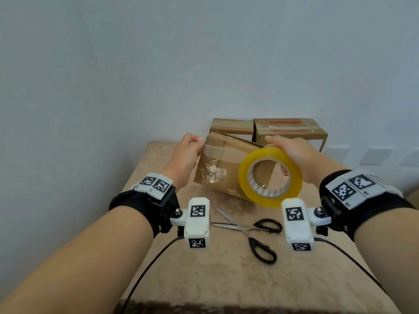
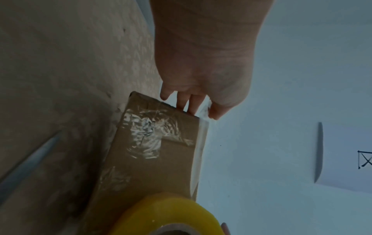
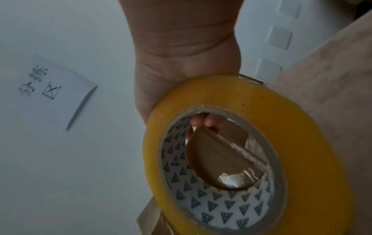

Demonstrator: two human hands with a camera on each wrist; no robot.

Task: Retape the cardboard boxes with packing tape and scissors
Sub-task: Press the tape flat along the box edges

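Box (image 1: 224, 164): small corrugated carton, tilted on edge at the middle of the table (image 1: 226, 279), in front of two more boxes (image 1: 267, 130) against the wall. Old crinkled tape on its near face. Judged light and fairly stiff, though the flaps will give under pressure; best steadied at a corner.

Left hand (image 1: 186, 155): fingers pinch the free tape end against the box's upper left corner.

Tape roll (image 1: 271, 176): yellow, wide, cardboard core. Right hand (image 1: 292, 152) grips it over the rim, fingertips curled inside the core. Judged light and rigid, with a slick outer face; the film is thin, clings to itself and wrinkles, so keep it taut.

Scissors (image 1: 251, 230): black handles, blades apart, lying on the table near the wrists, untouched.
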